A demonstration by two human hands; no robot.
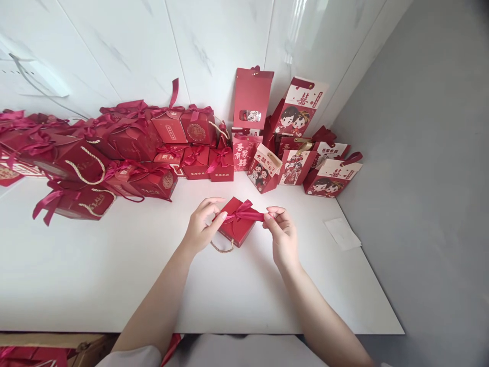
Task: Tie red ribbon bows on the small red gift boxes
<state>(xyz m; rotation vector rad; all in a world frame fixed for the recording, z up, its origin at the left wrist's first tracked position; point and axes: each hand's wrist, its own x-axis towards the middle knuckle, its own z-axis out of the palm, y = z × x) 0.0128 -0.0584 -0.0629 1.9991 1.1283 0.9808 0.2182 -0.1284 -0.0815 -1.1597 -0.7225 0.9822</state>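
Note:
A red gift box [239, 233] lies on the white table between my hands, with a rope handle [222, 250] hanging at its near left side. Across its top runs a crimson ribbon [244, 210] tied in a bow. My left hand [203, 224] is at the box's left side, thumb and fingers closed on the ribbon's left end by the box. On the right, my right hand [281, 232] pinches the other ribbon end and holds it out taut, clear of the box.
Many ribboned red boxes [141, 137] are stacked along the wall at the back left. Several printed gift boxes [292, 165] stand at the back right. A white paper [343, 233] lies near the table's right edge. Below the front left edge is a cardboard carton [89, 351] with red items.

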